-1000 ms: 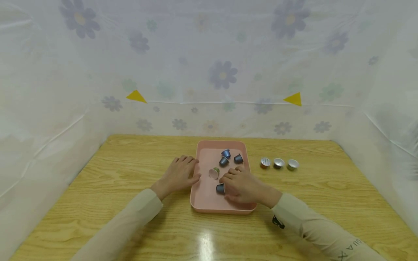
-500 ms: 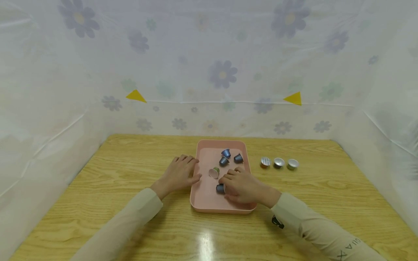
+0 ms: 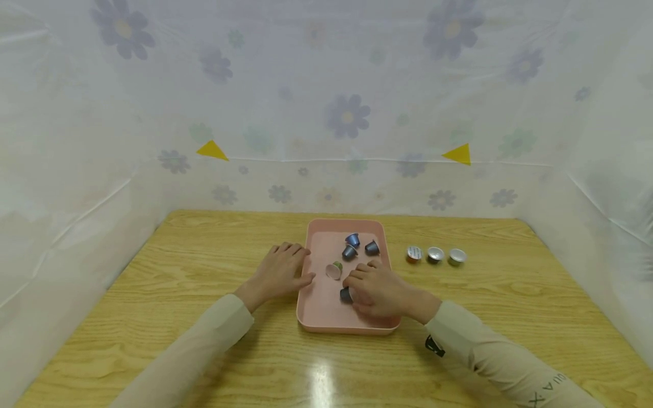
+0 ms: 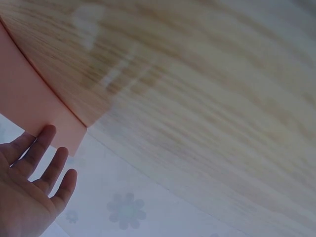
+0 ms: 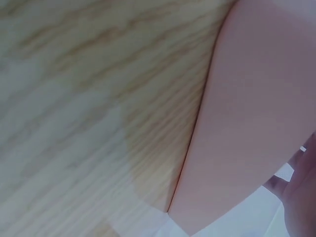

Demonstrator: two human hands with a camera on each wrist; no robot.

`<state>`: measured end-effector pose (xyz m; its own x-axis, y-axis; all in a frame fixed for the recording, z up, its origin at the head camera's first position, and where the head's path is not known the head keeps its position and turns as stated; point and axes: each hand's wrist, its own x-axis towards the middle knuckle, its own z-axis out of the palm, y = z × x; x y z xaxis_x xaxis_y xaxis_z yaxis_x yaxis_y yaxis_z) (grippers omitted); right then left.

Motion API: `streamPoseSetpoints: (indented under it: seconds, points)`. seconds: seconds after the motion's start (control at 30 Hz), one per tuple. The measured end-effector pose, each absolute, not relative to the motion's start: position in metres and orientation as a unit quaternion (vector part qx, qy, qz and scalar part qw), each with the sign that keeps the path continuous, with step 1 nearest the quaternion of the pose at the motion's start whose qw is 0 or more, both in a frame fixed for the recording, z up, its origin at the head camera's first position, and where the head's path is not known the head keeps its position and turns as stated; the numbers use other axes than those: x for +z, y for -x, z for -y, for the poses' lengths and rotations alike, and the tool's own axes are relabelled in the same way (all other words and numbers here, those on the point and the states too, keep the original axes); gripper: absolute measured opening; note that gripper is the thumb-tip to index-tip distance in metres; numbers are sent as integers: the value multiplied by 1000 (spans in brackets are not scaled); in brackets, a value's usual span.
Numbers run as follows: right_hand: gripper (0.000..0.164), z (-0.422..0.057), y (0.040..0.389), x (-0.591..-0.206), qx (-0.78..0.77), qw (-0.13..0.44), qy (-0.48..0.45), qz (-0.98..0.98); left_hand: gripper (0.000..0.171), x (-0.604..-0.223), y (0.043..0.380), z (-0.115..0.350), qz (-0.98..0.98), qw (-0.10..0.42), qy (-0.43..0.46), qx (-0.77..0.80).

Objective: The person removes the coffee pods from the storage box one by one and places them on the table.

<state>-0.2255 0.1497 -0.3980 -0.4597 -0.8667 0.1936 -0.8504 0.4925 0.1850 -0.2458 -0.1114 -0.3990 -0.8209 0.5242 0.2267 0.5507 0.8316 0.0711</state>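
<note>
In the head view a pink tray [image 3: 326, 326] lies on the table with several coffee capsules in it. My right hand [image 3: 382, 290] is over its near right part, fingers curled at a dark coffee capsule [image 3: 346, 294], whose right end the hand hides. My left hand [image 3: 280, 270] rests at the tray's left rim, fingers fairly straight and spread in the left wrist view. Farther back in the tray lie a blue capsule [image 3: 353, 239], two dark capsules [image 3: 349, 253] and a green capsule [image 3: 334, 271] with its pale lid facing me. The right wrist view mostly shows the tray's outer wall [image 5: 247, 108].
Right of the tray, three capsules stand in a row lid up: one orange-brown [image 3: 414, 254], one dark [image 3: 435, 255], one green [image 3: 457, 257]. The wooden table [image 3: 214, 362] is enclosed by white flowered sheeting [image 3: 285, 113] at the back and sides.
The dark capsule at my right hand has shifted slightly right, toward the palm. My left hand, the tray and the other capsules stay in place.
</note>
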Motion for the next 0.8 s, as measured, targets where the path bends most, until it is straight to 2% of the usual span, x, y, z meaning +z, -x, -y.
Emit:
streamPoseSetpoints:
  seconds: [0.4,0.67,0.8]
  points:
    - [37,-155,225,-388,-41,136,-499,855,53,-399,246,111,955,87,276,-67]
    - [36,-160,226,-385,-30,108,-478,871,52,-398,245,111,955,85,276,-71]
    - [36,-164,229,-386,-11,130,-483,866,51,-398,245,111,954,83,277,-75]
